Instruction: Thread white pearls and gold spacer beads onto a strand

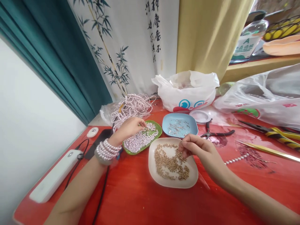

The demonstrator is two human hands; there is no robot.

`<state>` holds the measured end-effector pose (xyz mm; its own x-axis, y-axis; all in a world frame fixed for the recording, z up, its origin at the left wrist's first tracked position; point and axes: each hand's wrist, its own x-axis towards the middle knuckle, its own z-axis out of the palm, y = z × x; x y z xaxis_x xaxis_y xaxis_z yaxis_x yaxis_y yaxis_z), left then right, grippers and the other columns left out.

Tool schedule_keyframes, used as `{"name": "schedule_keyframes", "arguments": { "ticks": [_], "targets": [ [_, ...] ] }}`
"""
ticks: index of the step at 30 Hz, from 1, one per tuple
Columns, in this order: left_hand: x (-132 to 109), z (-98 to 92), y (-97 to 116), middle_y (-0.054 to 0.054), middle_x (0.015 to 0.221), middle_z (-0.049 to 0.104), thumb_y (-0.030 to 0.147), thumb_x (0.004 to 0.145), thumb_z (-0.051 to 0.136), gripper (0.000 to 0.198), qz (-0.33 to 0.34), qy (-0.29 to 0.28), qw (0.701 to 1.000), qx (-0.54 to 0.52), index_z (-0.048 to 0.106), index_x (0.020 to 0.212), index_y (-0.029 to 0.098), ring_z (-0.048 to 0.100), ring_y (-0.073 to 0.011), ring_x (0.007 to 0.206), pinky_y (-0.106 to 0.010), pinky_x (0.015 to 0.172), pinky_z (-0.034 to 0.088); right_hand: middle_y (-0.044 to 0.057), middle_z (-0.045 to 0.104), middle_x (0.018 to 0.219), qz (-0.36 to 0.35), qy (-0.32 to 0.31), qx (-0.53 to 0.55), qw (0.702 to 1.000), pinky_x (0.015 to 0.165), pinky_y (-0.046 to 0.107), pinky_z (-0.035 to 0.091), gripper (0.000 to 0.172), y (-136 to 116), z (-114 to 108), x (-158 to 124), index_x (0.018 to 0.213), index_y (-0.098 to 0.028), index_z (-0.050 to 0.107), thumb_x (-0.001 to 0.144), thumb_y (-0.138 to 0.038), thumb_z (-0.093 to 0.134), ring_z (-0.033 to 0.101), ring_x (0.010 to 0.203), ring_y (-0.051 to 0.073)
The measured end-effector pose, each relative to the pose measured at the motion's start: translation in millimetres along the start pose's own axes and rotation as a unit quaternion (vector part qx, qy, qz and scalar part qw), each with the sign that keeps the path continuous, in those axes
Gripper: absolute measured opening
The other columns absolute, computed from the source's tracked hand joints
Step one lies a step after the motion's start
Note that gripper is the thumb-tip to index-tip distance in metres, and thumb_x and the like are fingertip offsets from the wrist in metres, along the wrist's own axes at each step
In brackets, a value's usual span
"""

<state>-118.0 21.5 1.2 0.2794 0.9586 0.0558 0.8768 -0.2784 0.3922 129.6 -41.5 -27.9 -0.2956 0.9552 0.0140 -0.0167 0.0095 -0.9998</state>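
My left hand (130, 127) is over the green plate (134, 152), its fingers curled and drawn together close to the pale pink pearl beads (138, 142). Whatever it may hold is too small to tell. A bracelet of several pearl strands (107, 151) circles that wrist. Above the right rim of the cream plate (173, 183), my right hand (199, 148) has thumb and fingers pinched together, and I cannot make out what is between them. Small gold beads (170, 162) lie scattered in that plate. Behind it, a blue plate (193, 123) holds small metal pieces.
Strung pearls (133, 107) are heaped behind the green plate. White plastic bags (187, 90) stand at the back. To the right lie black pliers (217, 133), yellow-and-black pliers (274, 132), gold tweezers (269, 150) and a short pearl strand (236, 159). A white power strip (56, 176) lies left.
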Motion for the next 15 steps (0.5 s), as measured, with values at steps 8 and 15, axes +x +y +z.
{"name": "schedule_keyframes", "arguments": {
  "ticks": [8,15],
  "targets": [
    [3,12.5,-2,-0.006,0.080,0.069,0.019,0.070,0.057,0.013,0.026,-0.056,0.997,-0.049,0.067,0.078,0.016,0.059,-0.0165,0.072,-0.028,0.067,0.041,-0.001,0.055,0.063,-0.021,0.014,0.001,1.000,0.054,0.024,0.042,0.019,-1,2,-1,0.063,-0.019,0.051,0.077,-0.032,0.051,0.051,0.053,0.010],
    [-11,19.8,35,-0.002,0.081,0.067,0.020,0.076,0.056,0.011,0.173,-0.079,0.978,-0.083,0.066,0.078,0.017,0.058,-0.0137,0.076,-0.026,0.070,0.041,-0.001,0.052,0.063,-0.059,0.052,-0.064,0.995,0.057,0.025,0.039,0.019,3,0,0,0.067,-0.019,0.054,0.078,-0.035,0.053,0.048,0.061,0.012]
  ]
}}
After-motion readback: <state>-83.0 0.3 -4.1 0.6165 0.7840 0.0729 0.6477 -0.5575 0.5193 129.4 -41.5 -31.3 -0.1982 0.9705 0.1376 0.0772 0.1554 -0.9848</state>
